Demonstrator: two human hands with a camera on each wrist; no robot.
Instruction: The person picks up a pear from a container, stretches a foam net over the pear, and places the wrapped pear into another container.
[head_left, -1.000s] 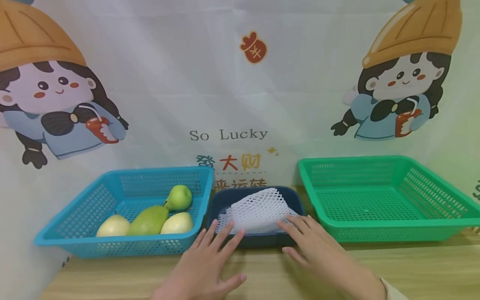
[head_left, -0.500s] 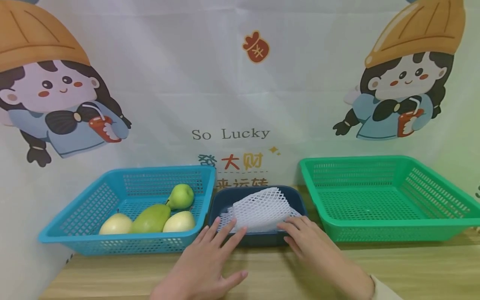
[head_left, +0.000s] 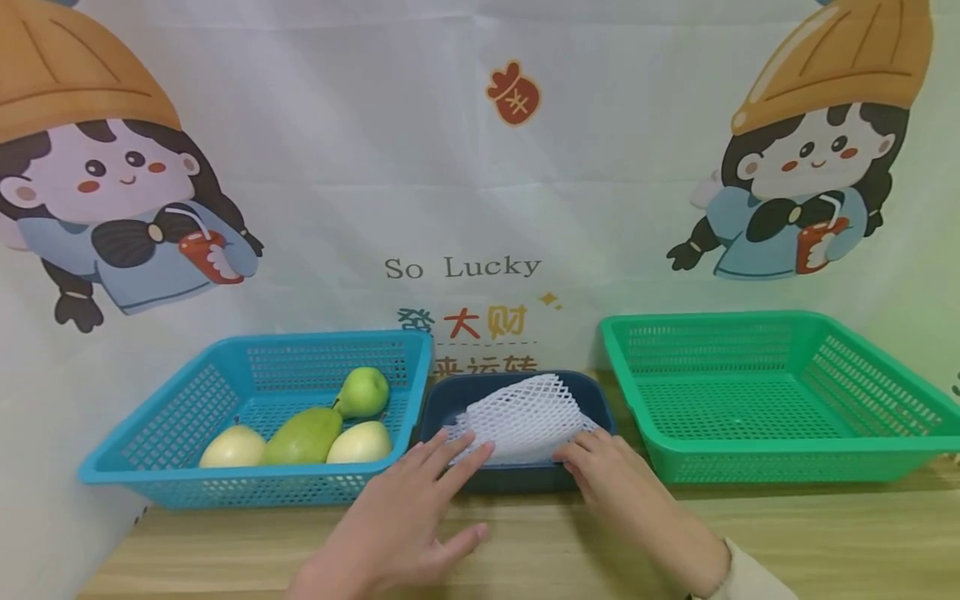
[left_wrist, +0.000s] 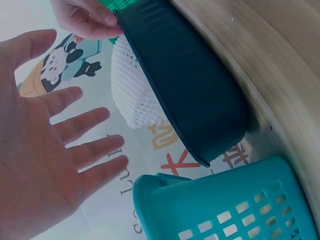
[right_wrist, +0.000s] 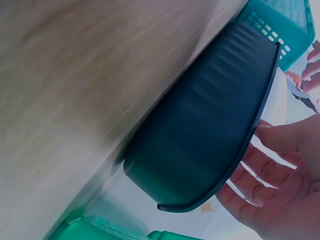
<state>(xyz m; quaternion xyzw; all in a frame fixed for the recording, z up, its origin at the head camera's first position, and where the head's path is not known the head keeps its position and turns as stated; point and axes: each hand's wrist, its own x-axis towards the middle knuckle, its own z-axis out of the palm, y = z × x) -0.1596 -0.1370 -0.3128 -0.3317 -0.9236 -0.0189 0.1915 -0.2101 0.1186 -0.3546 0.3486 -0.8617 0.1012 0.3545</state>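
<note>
Head view: we find the left hand (head_left: 405, 512) palm down, fingers spread, over the near left rim of the dark tray (head_left: 517, 480); the right hand (head_left: 617, 482) bends over the near right rim. The white foam net (head_left: 525, 423) lies in the tray, close to both hands' fingertips. Left wrist view: the left fingers are extended and hold nothing. Right wrist view: the thumb meets the rim's outer side; fingertips are hidden, so we cannot tell whether they grip.
</note>
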